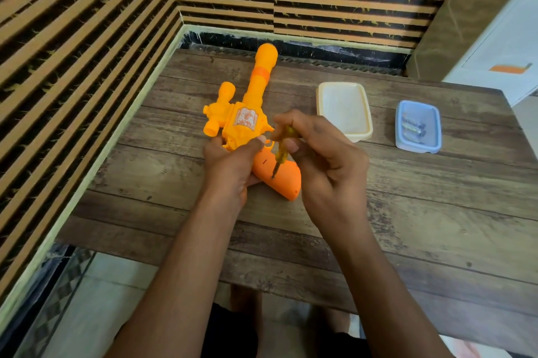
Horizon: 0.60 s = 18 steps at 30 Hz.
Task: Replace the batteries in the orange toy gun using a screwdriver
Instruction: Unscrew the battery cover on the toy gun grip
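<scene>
Orange toy gun (247, 113), barrel away from person

The right hand (326, 159) covered most of the screwdriver (281, 151); whether its tip sat in a screw on the orange toy gun (247, 122) was too small to tell. The left hand (233, 162) hid part of the trigger area. At 3 o'clock from the gun, shiny items inside the blue container (419, 149) were too blurred to name. Both forearms ran off the frame at 6 o'clock; the table (407, 212) was cut off at 4 o'clock.
</scene>
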### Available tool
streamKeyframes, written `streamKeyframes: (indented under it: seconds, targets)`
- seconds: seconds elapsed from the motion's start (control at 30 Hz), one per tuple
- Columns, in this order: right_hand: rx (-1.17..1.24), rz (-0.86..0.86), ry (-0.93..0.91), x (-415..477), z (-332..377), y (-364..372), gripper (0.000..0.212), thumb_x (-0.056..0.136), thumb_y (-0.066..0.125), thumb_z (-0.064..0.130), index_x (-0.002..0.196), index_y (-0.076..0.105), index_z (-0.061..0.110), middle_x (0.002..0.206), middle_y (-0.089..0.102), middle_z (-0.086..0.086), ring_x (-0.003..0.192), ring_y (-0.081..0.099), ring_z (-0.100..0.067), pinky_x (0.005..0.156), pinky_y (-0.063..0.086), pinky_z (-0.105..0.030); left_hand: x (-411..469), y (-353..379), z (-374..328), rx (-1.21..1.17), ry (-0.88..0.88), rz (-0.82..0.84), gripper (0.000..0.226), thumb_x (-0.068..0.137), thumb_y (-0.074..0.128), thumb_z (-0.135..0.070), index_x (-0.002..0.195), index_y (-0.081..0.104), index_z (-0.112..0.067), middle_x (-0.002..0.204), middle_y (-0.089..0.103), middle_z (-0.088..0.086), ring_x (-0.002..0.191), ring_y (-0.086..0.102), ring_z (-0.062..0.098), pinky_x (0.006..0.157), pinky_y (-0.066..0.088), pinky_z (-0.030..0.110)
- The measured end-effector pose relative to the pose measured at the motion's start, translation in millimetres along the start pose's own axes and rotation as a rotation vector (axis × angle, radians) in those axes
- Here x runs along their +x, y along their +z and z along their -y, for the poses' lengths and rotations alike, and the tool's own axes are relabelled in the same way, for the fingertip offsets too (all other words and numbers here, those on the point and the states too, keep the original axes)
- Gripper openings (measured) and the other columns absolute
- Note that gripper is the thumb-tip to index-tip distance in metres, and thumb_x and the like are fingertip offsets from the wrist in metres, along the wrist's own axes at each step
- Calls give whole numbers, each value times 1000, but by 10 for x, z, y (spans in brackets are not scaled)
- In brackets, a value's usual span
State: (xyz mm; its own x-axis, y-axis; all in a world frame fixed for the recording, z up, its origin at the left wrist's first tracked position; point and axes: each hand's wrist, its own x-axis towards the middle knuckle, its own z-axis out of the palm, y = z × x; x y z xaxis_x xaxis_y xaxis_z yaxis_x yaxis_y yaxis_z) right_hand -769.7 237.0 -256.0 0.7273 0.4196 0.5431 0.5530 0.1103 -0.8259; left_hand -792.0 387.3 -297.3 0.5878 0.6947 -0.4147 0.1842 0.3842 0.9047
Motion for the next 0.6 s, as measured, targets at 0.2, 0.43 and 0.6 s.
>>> streamKeyframes:
  seconds: [0.2,0.43,0.6]
  targets:
    - [-52,-70,12,6,-7,4,12,92,75,-3,103,77,3,94,59,-14,88,60,-17,75,46,-29,-61,-5,-31,-28,14,32,65,64,88,-15,126,69,-11,114,77,16,100,77,36,72,63,63]
    - [12,-6,38,-20,-17,-36,25,100,60,-3,121,73,3,104,73,-11,99,70,-24,84,56,-46,-37,10,-16,-20,7,3,62,65,86,-19,126,70,-17,113,78,13,100,77,34,69,63,64]
    - [-81,-58,-7,-16,-11,20,14,94,72,0,108,75,1,98,62,-14,93,62,-20,75,48,-29,-39,-12,-20,-23,8,16,70,61,88,-18,128,68,-11,116,76,16,101,77,37,70,62,66]
